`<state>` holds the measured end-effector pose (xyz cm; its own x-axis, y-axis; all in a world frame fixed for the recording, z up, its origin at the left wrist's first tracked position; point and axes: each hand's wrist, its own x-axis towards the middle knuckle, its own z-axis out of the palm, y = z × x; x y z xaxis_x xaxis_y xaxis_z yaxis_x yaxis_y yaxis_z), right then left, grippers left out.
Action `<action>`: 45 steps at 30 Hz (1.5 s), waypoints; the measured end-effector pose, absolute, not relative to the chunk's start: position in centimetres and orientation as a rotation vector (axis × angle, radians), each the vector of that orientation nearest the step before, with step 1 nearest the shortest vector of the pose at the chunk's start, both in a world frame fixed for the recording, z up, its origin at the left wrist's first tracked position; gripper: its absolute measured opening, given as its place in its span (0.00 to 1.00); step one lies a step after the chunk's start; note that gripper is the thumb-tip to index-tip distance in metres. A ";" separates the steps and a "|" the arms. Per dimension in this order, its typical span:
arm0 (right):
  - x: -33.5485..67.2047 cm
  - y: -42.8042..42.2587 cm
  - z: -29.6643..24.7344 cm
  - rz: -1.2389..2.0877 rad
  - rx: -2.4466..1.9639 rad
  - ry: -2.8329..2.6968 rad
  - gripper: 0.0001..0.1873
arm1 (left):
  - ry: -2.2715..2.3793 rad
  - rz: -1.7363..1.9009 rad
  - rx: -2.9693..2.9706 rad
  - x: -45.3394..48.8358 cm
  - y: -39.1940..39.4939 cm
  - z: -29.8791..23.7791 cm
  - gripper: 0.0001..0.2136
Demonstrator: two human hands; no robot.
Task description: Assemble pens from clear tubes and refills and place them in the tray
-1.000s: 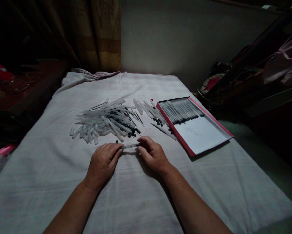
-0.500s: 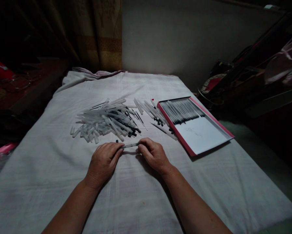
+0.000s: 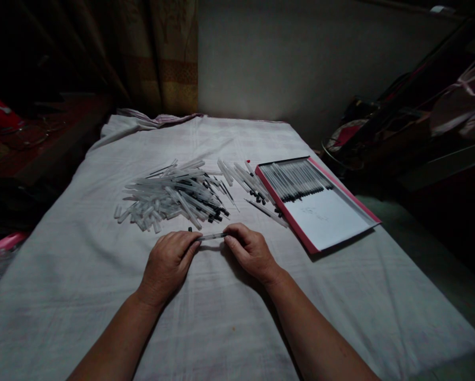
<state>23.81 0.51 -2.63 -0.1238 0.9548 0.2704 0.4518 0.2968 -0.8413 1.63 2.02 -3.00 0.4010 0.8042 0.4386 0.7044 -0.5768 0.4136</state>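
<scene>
Between my two hands a clear pen (image 3: 212,236) with a dark core lies level, just above the cloth. My left hand (image 3: 169,262) pinches its left end, and my right hand (image 3: 253,253) pinches the right end between thumb and fingers. Both ends are hidden by fingertips. A small black pen plug (image 3: 190,229) rests beside my left fingers. Beyond my hands spreads a heap of pen parts (image 3: 169,196): clear barrels, clear caps, dark refills and black plugs. To the right, an open box (image 3: 312,244) with a red rim holds a row of pens (image 3: 296,180) along its far part.
A white cloth (image 3: 205,328) covers the table. More loose pen barrels (image 3: 245,177) and a single pen (image 3: 265,213) lie left of the box, some touching its edge. A curtain (image 3: 177,63) and a grey wall stand behind. Dark furniture flanks both sides.
</scene>
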 end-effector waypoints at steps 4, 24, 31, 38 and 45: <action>23.8 0.5 -2.6 0.771 -1.316 -1.711 0.08 | 1.348 0.916 2.485 1.7 2.0 -2.8 0.13; 23.5 0.4 -2.5 0.776 -1.313 -1.728 0.08 | 1.281 0.952 2.482 1.9 1.8 -2.7 0.10; 23.5 0.9 -2.8 0.907 -1.290 -1.506 0.09 | 1.471 0.979 2.462 -0.4 2.7 -1.9 0.13; 23.6 1.4 -2.7 1.107 -1.283 -1.149 0.13 | 2.293 0.575 2.373 -3.0 3.6 -1.0 0.18; 23.4 1.5 -2.3 1.150 -1.249 -1.089 0.14 | 2.310 0.559 2.483 -2.6 3.7 -1.4 0.14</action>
<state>23.37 1.48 -2.28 0.1171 0.9929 -0.0187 -0.0354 -0.0147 -0.9993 -2.65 3.68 -1.40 0.0645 0.9026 0.4256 0.9973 -0.0729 0.0035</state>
